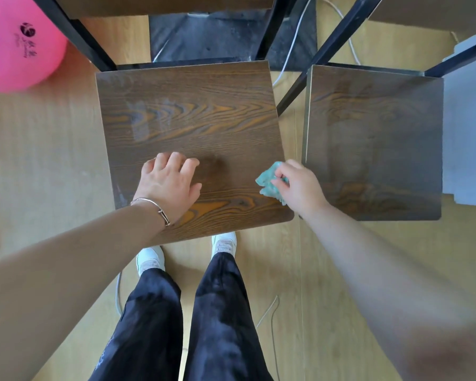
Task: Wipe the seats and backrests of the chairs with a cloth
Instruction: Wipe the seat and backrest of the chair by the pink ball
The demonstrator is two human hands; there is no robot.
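**Cloth (270, 182), teal: right front edge of chair seat (190, 119)**

I log my right hand (300, 185) grasping the crumpled cloth against the wood. Left hand (168, 182): released, fingers spread, resting on the same seat. Second seat (374, 138): just beside, right.

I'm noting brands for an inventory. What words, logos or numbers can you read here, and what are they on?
Pink ball: a dark round logo with a few characters and small script beneath, too blurred to read.
Trousers: faint print on the left leg, illegible.
Near seat, neighbouring seat, cloth, bracelet: no text visible.
Nothing can be quoted with confidence.
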